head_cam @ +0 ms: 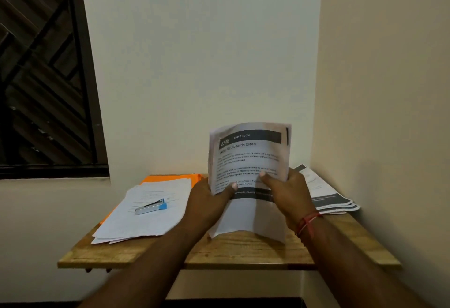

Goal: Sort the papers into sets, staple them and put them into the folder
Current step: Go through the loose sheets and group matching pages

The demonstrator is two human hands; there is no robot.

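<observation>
2 hands hold 1 bundle of papers [248,161] upright over the surface [243,251]; my left fingers [231,187] and right fingers [264,176] pinch its front. I should tap the bottom edge square, then reach the stapler [151,206] on the left stack [146,212].

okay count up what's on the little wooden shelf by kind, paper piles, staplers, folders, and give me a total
Paper piles: 3 (held stack, left pile, right pile)
Staplers: 1 (stapler)
Folders: 1 (orange folder)
Total: 5
</observation>
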